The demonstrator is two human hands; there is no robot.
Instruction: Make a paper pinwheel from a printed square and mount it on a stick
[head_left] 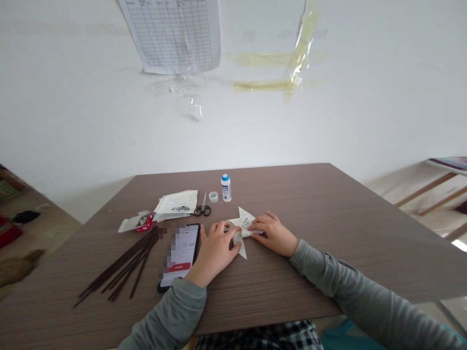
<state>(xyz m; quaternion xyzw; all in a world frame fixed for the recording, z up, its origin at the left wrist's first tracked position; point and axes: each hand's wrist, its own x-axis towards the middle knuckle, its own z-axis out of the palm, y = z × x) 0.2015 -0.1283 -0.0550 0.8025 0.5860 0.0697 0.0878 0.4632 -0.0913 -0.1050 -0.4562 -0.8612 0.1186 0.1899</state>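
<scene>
A paper pinwheel [241, 231] folded from a printed page lies on the brown table, its pointed blades spread out. My left hand [219, 248] is on its left side, thumb and fingers closed on the paper near the centre. From the other side my right hand [274, 234] pinches the right blade between thumb and fingers. Parts of the blades are hidden under my fingers. Just left of my left hand lies a phone [180, 255] with a lit screen.
Behind the hands stand a white glue bottle [226, 189] with a blue cap and a small clear cap [213, 197]. Scissors [203, 208], printed paper sheets [177, 204], an opened red box [143, 222] of small metal pieces and several dark sticks [122, 262] lie to the left.
</scene>
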